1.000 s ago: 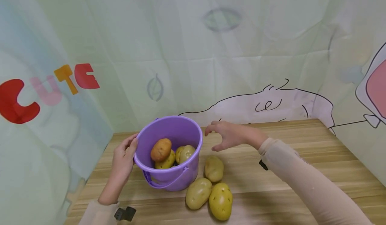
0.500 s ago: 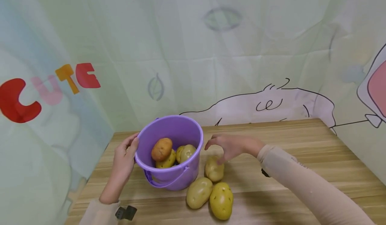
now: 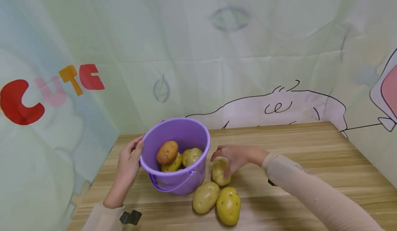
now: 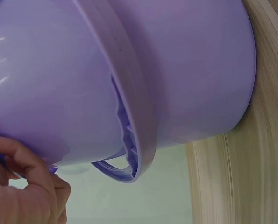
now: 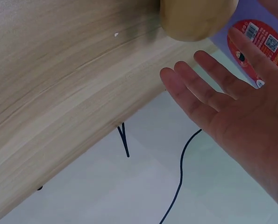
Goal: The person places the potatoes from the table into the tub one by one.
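Observation:
A purple bucket (image 3: 197,181) stands on the table with several potatoes in it, a brown one (image 3: 167,152) on top. At its left rim, my left hand (image 3: 128,162) grips the edge between thumb and fingers; the left wrist view shows the same hand (image 4: 29,196) beside the bucket wall (image 4: 199,70). Right of the bucket, my right hand (image 3: 238,157) hovers around a pale potato (image 3: 219,174), thumb on the near side. From the right wrist, the fingers of that hand (image 5: 241,107) look nearly straight, a gap showing between them and the potato (image 5: 195,18).
Two more potatoes lie close in front, one pale (image 3: 205,197) and one yellow (image 3: 228,206). The bucket's handle (image 4: 129,88) hangs down its side. A printed curtain (image 3: 186,52) rises behind the wooden table (image 3: 294,148). A red label (image 5: 260,44) is on the bucket.
My right hand has come down from beside the bucket's rim to the pale potato, its thumb now in front of it. The left hand keeps its hold on the rim.

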Tool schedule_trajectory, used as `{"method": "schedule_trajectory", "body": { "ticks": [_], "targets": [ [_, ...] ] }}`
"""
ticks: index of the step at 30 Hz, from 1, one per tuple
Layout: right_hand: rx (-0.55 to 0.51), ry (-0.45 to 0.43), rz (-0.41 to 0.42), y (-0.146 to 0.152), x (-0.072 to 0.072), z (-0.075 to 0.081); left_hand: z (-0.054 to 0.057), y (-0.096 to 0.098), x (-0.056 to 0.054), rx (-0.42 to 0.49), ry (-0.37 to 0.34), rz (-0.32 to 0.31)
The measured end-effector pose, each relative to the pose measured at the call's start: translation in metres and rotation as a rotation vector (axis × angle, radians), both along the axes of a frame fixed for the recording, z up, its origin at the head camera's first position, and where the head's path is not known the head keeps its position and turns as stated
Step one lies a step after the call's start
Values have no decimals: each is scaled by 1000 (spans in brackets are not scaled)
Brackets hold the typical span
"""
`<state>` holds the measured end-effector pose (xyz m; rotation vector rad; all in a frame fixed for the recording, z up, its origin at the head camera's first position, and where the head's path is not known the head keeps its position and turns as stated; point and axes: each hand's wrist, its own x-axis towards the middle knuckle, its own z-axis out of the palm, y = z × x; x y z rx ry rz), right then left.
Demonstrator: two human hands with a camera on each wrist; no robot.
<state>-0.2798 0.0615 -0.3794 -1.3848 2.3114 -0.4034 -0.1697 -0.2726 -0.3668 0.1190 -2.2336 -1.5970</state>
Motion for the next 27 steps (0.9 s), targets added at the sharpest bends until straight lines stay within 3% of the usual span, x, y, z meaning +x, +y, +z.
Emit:
{"method": "schedule_trajectory", "body": {
  "ticks": [8,22,27],
  "targets": [
    [10,-5,9,-3,3,-9,0,1,1,20,5,5],
    [22,-89,-14,-7,5,-14,1,1,1,18,-1,-7],
    [30,-73,-10,-8,6,-16,1,1,1,6,-5,-4]
  ]
}}
